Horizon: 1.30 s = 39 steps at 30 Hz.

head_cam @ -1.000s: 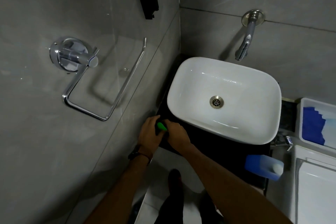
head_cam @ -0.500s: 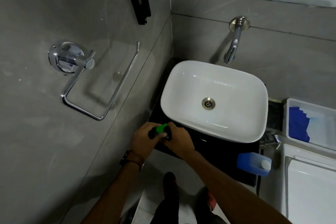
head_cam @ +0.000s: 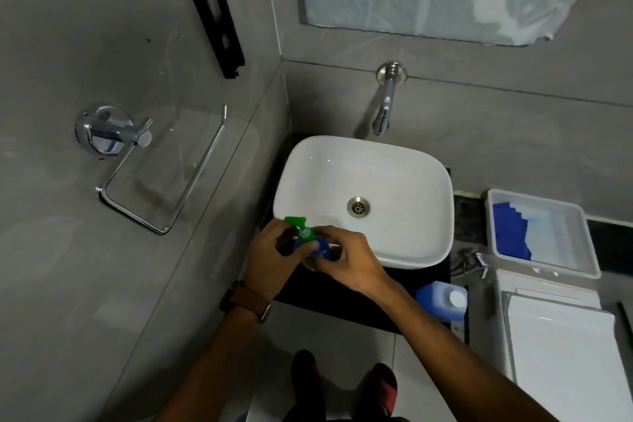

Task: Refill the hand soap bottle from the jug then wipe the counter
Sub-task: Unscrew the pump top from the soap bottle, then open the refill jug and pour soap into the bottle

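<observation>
The hand soap bottle (head_cam: 321, 248) is blue with a green pump head (head_cam: 297, 225) and stands on the black counter (head_cam: 356, 305) at the sink's front left corner. My left hand (head_cam: 274, 259) grips the green pump and collar from the left. My right hand (head_cam: 346, 259) wraps the blue bottle body from the right, hiding most of it. The blue jug (head_cam: 442, 300) with a white cap stands on the counter's front right corner, apart from both hands.
A white basin (head_cam: 363, 195) fills most of the counter, with a wall tap (head_cam: 385, 106) above it. A white tray (head_cam: 544, 233) with blue cloths sits on the toilet tank at right. A chrome holder (head_cam: 137, 164) juts from the left wall. My feet are below.
The green pump head has risen clear of my hands and shows more fully, with the blue bottle top now visible. Both hands stay on the bottle. The camera tilted upward.
</observation>
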### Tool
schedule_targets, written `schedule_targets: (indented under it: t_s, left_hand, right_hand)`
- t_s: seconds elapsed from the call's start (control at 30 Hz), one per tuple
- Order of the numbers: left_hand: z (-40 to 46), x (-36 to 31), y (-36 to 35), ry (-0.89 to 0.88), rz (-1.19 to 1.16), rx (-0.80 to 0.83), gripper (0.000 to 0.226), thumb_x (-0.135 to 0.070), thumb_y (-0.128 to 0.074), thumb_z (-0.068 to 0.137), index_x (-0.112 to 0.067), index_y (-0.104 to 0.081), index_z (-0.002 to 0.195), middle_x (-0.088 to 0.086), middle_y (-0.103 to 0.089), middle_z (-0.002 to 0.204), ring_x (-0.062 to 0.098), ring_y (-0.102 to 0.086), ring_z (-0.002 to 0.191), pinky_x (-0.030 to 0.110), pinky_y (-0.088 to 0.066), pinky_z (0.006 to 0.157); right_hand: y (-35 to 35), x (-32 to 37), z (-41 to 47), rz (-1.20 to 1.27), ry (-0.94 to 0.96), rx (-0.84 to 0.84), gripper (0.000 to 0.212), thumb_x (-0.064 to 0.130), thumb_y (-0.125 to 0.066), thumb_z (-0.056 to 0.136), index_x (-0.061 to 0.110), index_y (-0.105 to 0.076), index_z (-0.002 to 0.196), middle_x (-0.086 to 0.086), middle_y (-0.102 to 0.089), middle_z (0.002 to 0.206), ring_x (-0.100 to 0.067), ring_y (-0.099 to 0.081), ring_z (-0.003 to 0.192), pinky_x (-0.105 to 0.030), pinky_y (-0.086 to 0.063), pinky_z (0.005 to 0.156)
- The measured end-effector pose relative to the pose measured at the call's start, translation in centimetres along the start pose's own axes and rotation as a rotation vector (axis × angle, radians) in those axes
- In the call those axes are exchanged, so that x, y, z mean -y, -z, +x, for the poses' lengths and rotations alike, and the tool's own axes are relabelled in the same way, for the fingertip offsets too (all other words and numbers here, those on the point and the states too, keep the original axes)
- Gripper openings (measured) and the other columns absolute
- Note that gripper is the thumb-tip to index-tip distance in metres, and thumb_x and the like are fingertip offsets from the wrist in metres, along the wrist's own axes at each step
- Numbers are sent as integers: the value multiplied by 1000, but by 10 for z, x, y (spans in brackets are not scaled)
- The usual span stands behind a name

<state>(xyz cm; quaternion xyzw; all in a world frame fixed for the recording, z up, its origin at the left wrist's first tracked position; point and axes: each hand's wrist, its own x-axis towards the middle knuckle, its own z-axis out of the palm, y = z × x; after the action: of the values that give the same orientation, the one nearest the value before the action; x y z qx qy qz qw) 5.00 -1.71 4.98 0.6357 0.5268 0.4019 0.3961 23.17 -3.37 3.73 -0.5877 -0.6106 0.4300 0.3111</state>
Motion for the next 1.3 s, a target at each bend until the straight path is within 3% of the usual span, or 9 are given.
schedule_targets:
  t_s: [0.07, 0.17, 0.27, 0.47, 0.67, 0.9, 0.97, 1.13, 1.3]
  left_hand:
    - [6, -19, -7, -13, -51, 28, 37, -23, -84, 77, -28, -67, 110, -6, -67, 112, -1, -65, 106, 16, -53, 90]
    - [8, -43, -16, -53, -73, 114, 41, -36, -69, 87, -25, -64, 126, -11, -67, 125, -2, -61, 117, 10, -49, 91]
    - [7, -61, -20, -77, -104, 143, 43, -27, -67, 92, -20, -60, 135, -11, -67, 130, 3, -60, 122, 25, -52, 100]
    - [12, -96, -31, -158, -197, 53, 44, -19, -78, 83, -28, -65, 124, -20, -70, 120, 3, -64, 117, 21, -51, 99]
    - [31, -134, -26, -165, -495, -132, 39, -16, -83, 77, -32, -73, 111, -9, -77, 107, 10, -73, 101, 18, -56, 85]
    - [45, -116, -6, 156, -762, -345, 48, -34, -92, 62, -20, -76, 106, 1, -77, 105, 15, -73, 98, 24, -58, 80]
    - [36, -91, -10, 279, -815, -355, 60, -32, -92, 61, -11, -73, 114, 4, -75, 112, 17, -71, 104, 26, -58, 83]
    - [4, -14, -23, 637, -928, -364, 18, -19, -83, 77, -20, -78, 95, 1, -75, 106, 15, -69, 101, 25, -59, 79]
    - [-31, 55, -45, 951, -860, -410, 27, -16, -78, 84, -10, -70, 110, 8, -67, 123, 23, -62, 116, 35, -51, 100]
  right_hand:
    - [11, 6, -3, 41, -4, -33, 45, 45, -81, 77, 63, -62, 114, 32, -71, 112, 5, -68, 108, -13, -56, 87]
    - [28, 11, -9, 81, -3, -91, 54, 42, -83, 76, 46, -63, 125, 32, -71, 111, 5, -67, 109, -18, -59, 89]
    - [47, 17, -15, 69, 6, -147, 51, 32, -86, 80, 36, -66, 127, 23, -72, 116, -1, -67, 111, -26, -60, 94]
    - [79, 32, -31, 36, 37, -212, 48, 32, -85, 84, 30, -67, 129, 9, -73, 124, -11, -69, 111, -37, -59, 100]
    - [96, 25, -49, 30, 30, -256, 48, 29, -86, 84, 27, -69, 129, 9, -75, 123, -11, -69, 109, -39, -58, 101]
    - [105, -4, -74, 33, -15, -356, 50, 35, -91, 77, 49, -67, 118, 28, -73, 113, 2, -68, 109, -30, -61, 95]
    - [106, -15, -78, 36, -41, -366, 50, 33, -91, 77, 44, -68, 120, 25, -73, 113, 1, -67, 110, -32, -60, 98]
    - [101, -32, -86, 36, -87, -363, 52, 28, -91, 78, 29, -70, 126, 16, -74, 119, -5, -67, 114, -32, -60, 98]
    - [93, -41, -94, 13, -116, -359, 50, 26, -91, 78, 32, -70, 123, 18, -74, 115, -3, -68, 111, -20, -58, 95]
